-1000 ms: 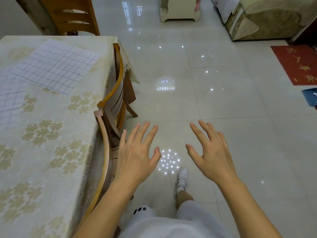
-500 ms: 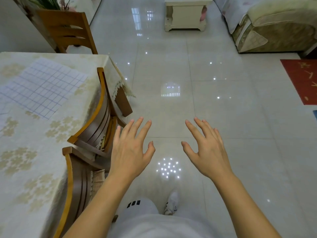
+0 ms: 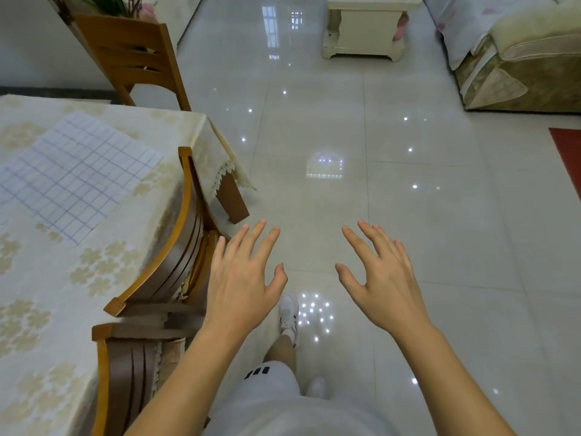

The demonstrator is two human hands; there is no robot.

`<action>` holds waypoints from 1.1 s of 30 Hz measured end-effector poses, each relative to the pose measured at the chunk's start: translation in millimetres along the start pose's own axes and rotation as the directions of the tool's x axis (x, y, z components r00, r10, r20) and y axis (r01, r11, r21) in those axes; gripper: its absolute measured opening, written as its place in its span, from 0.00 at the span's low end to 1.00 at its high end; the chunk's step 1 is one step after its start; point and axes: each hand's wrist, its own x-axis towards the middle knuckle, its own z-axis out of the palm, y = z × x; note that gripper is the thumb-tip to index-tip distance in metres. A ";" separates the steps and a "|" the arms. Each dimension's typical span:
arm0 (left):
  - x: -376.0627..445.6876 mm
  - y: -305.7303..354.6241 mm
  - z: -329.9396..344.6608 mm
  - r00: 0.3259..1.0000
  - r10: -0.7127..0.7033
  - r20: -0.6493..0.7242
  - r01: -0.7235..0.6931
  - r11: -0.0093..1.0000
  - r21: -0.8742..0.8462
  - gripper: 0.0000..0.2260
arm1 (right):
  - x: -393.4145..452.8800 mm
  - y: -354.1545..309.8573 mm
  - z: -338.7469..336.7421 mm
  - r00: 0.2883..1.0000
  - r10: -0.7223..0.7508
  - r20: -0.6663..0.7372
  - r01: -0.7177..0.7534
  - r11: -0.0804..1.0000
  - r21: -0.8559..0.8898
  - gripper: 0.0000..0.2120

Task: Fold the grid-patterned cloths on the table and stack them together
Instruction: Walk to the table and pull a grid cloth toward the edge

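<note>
A white cloth with a blue grid pattern (image 3: 72, 174) lies flat and unfolded on the table (image 3: 41, 309), which is at the left under a cream floral tablecloth. My left hand (image 3: 242, 278) hovers over the floor, fingers spread, just right of the chair backs and holding nothing. My right hand (image 3: 380, 278) is held out beside it, also spread and empty. Both hands are well away from the cloth.
Two wooden chairs (image 3: 169, 247) (image 3: 125, 372) are pushed in along the table's right side. A third chair (image 3: 132, 58) stands behind the table. Glossy tiled floor (image 3: 345, 152) stretches ahead, with a cream cabinet (image 3: 364, 26), a sofa (image 3: 518, 58) and a red mat (image 3: 569, 158).
The view has shifted backward along the table: the table and grid cloth sit lower and closer, and a second chair back has come into view. Both hands stay spread and empty.
</note>
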 end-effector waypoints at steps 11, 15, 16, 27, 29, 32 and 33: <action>166.6 -51.1 -5.1 0.997 0.043 -0.063 -0.046 0.998 -0.048 0.26 | 166.6 -14.4 -9.7 0.999 0.001 -0.053 -0.004 0.999 -0.053 0.29; 213.7 -68.4 -3.6 0.995 0.064 -0.078 -0.068 0.997 -0.043 0.26 | 217.5 -19.1 -8.4 0.995 0.005 -0.096 -0.013 0.997 -0.079 0.29; 225.9 -71.8 -3.0 0.994 0.072 -0.078 -0.076 0.996 -0.045 0.26 | 229.7 -19.5 -7.9 0.994 0.006 -0.105 -0.015 0.996 -0.085 0.29; 319.1 -86.0 6.1 0.999 0.045 -0.013 -0.046 0.997 -0.055 0.27 | 323.5 -13.7 -4.9 0.992 -0.021 -0.127 0.005 0.992 -0.122 0.29; 335.5 -88.1 9.8 1.000 0.029 0.005 -0.029 0.998 -0.053 0.27 | 342.8 -9.1 -3.9 0.992 -0.027 -0.120 0.013 0.993 -0.118 0.29; 363.2 -89.5 14.4 1.000 -0.014 0.007 0.015 0.999 -0.048 0.27 | 374.3 1.9 -2.4 0.994 -0.046 -0.096 0.035 0.994 -0.107 0.29; 373.7 -89.3 15.3 1.000 -0.029 0.000 0.029 0.998 -0.056 0.27 | 385.8 6.6 -2.0 0.995 -0.053 -0.088 0.044 0.994 -0.102 0.29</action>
